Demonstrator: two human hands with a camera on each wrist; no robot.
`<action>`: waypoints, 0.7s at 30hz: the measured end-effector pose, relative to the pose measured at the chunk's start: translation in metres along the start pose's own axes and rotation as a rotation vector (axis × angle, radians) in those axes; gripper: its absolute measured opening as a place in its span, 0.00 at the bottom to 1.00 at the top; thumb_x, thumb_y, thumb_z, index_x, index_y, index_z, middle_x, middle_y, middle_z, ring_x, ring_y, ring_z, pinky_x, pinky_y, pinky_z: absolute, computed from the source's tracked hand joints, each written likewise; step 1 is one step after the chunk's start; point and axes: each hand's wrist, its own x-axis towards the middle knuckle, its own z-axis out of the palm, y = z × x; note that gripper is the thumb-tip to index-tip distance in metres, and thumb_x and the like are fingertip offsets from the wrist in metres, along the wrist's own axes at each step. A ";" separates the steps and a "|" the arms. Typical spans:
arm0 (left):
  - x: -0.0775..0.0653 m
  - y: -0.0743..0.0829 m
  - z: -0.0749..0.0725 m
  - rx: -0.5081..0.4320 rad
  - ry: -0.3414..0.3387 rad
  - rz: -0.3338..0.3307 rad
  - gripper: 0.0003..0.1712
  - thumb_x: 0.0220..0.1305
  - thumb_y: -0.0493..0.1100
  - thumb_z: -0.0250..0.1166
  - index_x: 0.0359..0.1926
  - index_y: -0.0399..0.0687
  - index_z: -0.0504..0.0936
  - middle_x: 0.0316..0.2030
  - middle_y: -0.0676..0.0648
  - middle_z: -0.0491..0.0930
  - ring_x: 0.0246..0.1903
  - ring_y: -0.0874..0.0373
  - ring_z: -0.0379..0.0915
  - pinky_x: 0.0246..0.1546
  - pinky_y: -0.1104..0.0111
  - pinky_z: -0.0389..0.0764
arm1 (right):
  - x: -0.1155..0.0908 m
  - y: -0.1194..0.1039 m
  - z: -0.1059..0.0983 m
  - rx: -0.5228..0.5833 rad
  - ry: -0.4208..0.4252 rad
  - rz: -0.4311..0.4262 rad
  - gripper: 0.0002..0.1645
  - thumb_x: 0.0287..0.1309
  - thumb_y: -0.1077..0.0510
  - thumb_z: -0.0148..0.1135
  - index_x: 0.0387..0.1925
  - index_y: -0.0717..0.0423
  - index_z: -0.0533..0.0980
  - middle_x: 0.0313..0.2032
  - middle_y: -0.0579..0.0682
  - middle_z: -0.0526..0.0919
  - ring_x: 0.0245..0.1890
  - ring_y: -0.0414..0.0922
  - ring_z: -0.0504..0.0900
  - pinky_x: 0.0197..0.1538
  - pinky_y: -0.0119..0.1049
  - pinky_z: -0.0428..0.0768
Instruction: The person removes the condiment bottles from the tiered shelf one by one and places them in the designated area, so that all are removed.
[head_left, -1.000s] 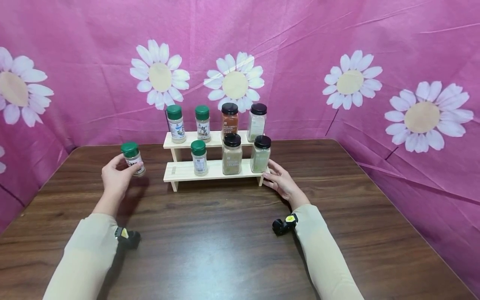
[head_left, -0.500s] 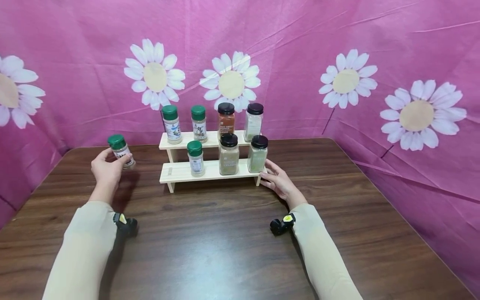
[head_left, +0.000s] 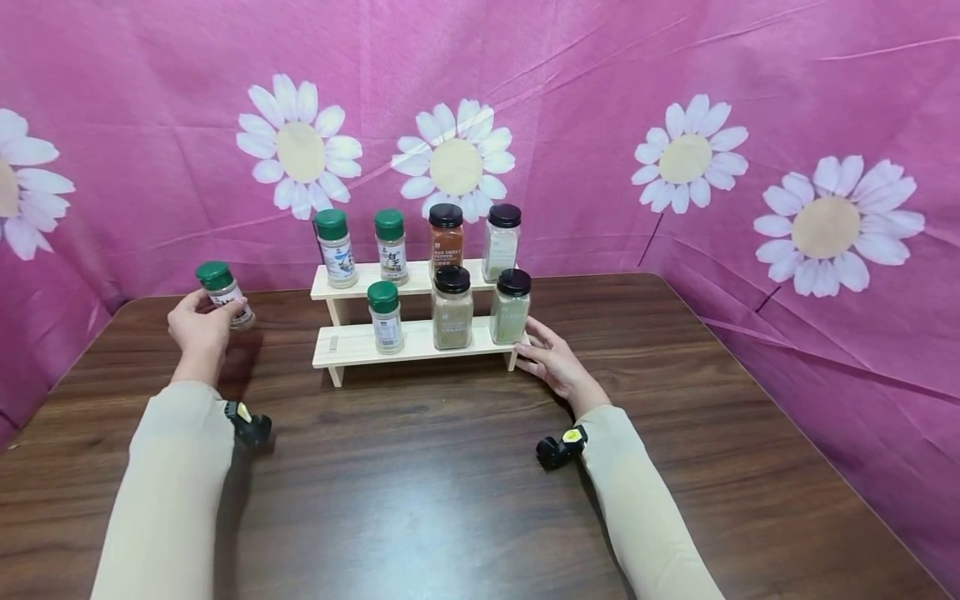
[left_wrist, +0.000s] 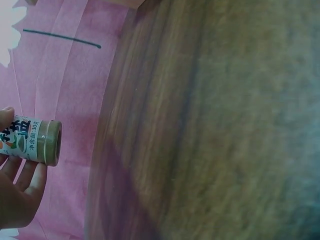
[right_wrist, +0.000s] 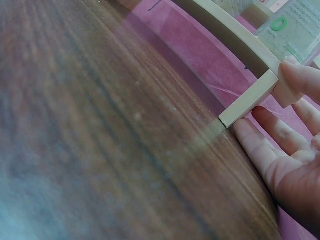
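My left hand [head_left: 201, 327] grips a spice jar [head_left: 226, 296] with a green lid, raised over the table's left side and tilted. In the left wrist view the jar's labelled side [left_wrist: 22, 137] and glass base show, with fingers beneath and thumb above. My right hand [head_left: 553, 360] holds the right end of a two-tier wooden rack [head_left: 348, 350]. Seen from the right wrist, the thumb [right_wrist: 302, 80] lies against the shelf's end and the fingers are by the leg [right_wrist: 249, 99]. On the lower tier stand a green-lidded jar [head_left: 386, 321] and two black-lidded jars [head_left: 452, 312].
The upper tier bears two green-lidded jars [head_left: 337, 254], a red sweet pepper jar [head_left: 447, 242] and a pale black-lidded jar [head_left: 501, 246]. Brown wooden table [head_left: 420, 467] lies under everything. Behind hangs a pink cloth [head_left: 570, 100] printed with white daisies.
My left hand has carried the green-lidded jar leftward, away from the rack. The right hand stays at the rack's right end. The whole view has shifted slightly.
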 end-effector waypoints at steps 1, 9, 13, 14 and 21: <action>0.002 0.000 0.000 -0.002 -0.003 -0.006 0.28 0.45 0.40 0.67 0.51 0.49 0.74 0.27 0.62 0.69 0.33 0.70 0.64 0.45 0.74 0.64 | 0.000 0.000 0.000 -0.002 0.001 0.000 0.38 0.54 0.72 0.48 0.64 0.56 0.47 0.59 0.65 0.54 0.44 0.45 0.71 0.51 0.45 0.66; 0.013 -0.002 -0.001 0.030 0.015 -0.068 0.29 0.45 0.39 0.66 0.53 0.52 0.73 0.31 0.61 0.71 0.42 0.66 0.64 0.50 0.74 0.61 | 0.000 0.002 0.001 0.010 0.007 -0.007 0.38 0.54 0.73 0.48 0.64 0.57 0.47 0.58 0.65 0.54 0.44 0.45 0.71 0.51 0.46 0.66; 0.016 -0.004 -0.002 0.098 0.009 -0.086 0.30 0.46 0.42 0.65 0.54 0.52 0.71 0.39 0.59 0.72 0.50 0.63 0.58 0.52 0.73 0.59 | 0.002 0.005 0.001 0.010 0.014 -0.006 0.38 0.54 0.73 0.48 0.64 0.57 0.47 0.58 0.65 0.55 0.44 0.45 0.71 0.50 0.45 0.67; 0.017 -0.006 -0.001 0.110 0.009 -0.084 0.30 0.46 0.42 0.65 0.54 0.51 0.71 0.41 0.59 0.72 0.51 0.63 0.57 0.52 0.73 0.58 | 0.002 0.005 0.001 0.011 0.017 -0.005 0.38 0.54 0.73 0.48 0.64 0.57 0.47 0.58 0.65 0.55 0.44 0.46 0.71 0.50 0.45 0.67; 0.020 -0.010 0.002 0.122 0.012 -0.117 0.30 0.46 0.42 0.65 0.54 0.51 0.71 0.48 0.57 0.71 0.52 0.64 0.57 0.52 0.71 0.60 | -0.001 0.002 0.001 0.004 0.013 -0.004 0.38 0.54 0.72 0.48 0.64 0.56 0.47 0.58 0.65 0.54 0.46 0.47 0.70 0.50 0.45 0.67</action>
